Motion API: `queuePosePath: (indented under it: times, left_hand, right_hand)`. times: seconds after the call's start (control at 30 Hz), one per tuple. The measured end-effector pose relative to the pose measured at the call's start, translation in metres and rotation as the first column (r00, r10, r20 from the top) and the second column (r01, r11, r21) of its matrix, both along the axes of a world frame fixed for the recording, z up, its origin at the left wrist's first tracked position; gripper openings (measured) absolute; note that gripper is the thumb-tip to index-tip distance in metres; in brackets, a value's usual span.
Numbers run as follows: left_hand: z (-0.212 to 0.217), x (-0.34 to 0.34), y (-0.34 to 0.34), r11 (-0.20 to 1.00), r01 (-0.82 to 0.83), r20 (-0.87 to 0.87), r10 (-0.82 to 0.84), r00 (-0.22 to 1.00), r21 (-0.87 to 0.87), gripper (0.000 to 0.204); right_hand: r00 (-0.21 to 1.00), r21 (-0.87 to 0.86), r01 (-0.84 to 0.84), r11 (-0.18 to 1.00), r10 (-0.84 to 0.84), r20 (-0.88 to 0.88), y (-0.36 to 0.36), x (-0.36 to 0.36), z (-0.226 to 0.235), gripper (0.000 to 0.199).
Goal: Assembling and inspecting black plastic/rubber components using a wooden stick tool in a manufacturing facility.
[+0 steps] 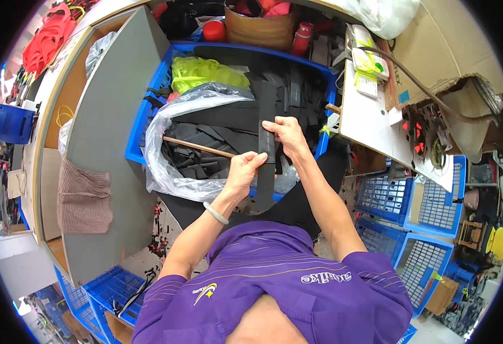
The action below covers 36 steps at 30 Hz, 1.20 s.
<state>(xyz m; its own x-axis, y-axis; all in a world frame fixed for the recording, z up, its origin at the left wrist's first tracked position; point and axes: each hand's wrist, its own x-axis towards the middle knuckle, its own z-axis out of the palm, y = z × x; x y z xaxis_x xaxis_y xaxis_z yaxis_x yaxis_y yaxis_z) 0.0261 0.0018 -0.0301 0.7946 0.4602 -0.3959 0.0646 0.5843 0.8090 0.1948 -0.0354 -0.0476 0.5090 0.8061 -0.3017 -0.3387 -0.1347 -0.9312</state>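
Observation:
Between my two hands is a long black strip, running away from my lap over a blue crate. My left hand pinches the strip's left edge. Slightly farther off, my right hand grips it from the right, thumb on top. A thin wooden stick reaches from the left to my left hand; whether the hand touches it I cannot tell. Many black pieces lie below in a clear plastic bag inside the crate. Bright yellow-green material sits at the crate's far left.
A grey board stands on the left, a brown cloth over it. At right is a white worktop with a dark cable above. Blue crates are stacked lower right. Behind the main crate are a cardboard box and red bottle.

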Motion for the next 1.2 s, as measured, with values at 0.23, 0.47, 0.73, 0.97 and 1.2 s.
queuePosePath:
  times: [0.23, 0.47, 0.73, 0.97, 1.2]
  left_hand:
    - [-0.023, 0.033, 0.017, 0.996, -0.084, -0.018, 0.084, 0.996, -0.019, 0.022]
    - [-0.038, -0.018, 0.027, 0.981, -0.163, -0.207, 0.181, 0.961, 0.102, 0.023]
    - [-0.073, -0.118, 0.094, 0.741, -0.388, -0.454, 0.653, 0.606, 0.549, 0.011]
    - [-0.07, -0.128, 0.096, 0.427, 0.426, -0.6, 0.491, 0.632, 0.798, 0.017]
    - [-0.041, -0.133, 0.11, 0.736, -0.175, -0.369, 0.512, 0.776, 0.653, 0.014]
  right_hand:
    - [0.994, -0.079, 0.06, 0.995, -0.067, -0.087, 0.0, 0.02, -0.029, 0.023]
    - [0.77, -0.144, 0.476, 0.867, -0.332, 0.545, 0.051, 0.158, -0.103, 0.024]
    - [0.808, 0.022, 0.071, 0.997, -0.07, 0.585, 0.046, 0.019, -0.033, 0.015]
    - [0.753, -0.171, -0.352, 0.92, 0.387, 0.532, -0.014, -0.093, -0.045, 0.012]
    - [0.924, -0.133, -0.201, 0.97, 0.233, 0.303, -0.035, -0.083, -0.019, 0.014]
